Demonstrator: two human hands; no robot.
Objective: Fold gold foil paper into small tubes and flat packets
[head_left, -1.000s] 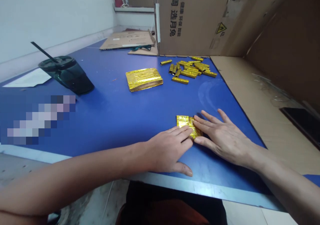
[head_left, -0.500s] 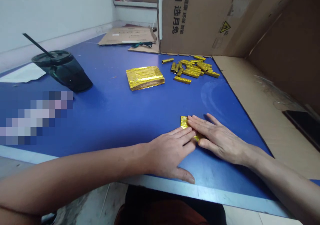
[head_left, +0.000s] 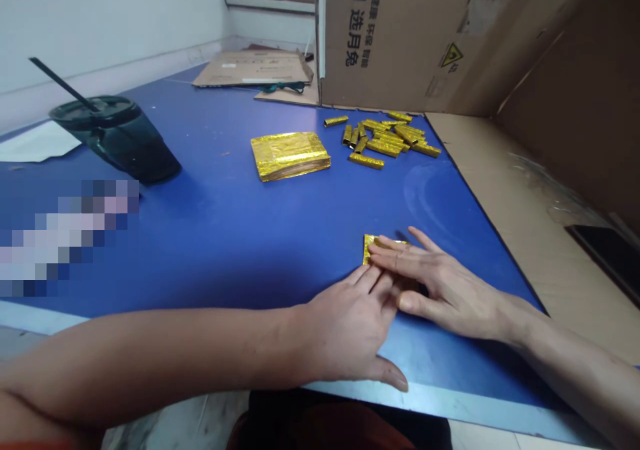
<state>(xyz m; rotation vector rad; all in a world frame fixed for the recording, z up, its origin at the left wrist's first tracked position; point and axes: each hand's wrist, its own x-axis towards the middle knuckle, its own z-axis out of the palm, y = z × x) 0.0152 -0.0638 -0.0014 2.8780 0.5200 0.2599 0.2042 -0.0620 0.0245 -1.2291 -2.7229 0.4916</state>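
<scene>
A small gold foil sheet [head_left: 367, 247] lies on the blue table, mostly hidden under my hands. My left hand [head_left: 353, 323] is spread palm down, its fingertips at the lower edge of the sheet and its thumb stretched toward the table's front edge. From the right, my right hand [head_left: 435, 280] lies across the sheet with fingers extended, partly over my left fingertips. Farther back sits a stack of gold foil sheets [head_left: 290, 155]. Several folded gold pieces [head_left: 385, 137] are piled to the right of the stack.
At the left stand a dark green cup with a straw [head_left: 117, 137] and a white paper [head_left: 37, 142]. A large cardboard box [head_left: 400, 43] borders the back. Flat cardboard [head_left: 253, 68] lies at the far end, and a dark flat object [head_left: 607, 257] at the right.
My left hand has shifted slightly right and toward the table's front edge. My right fingers have moved a little left over the sheet, and more of its top edge shows.
</scene>
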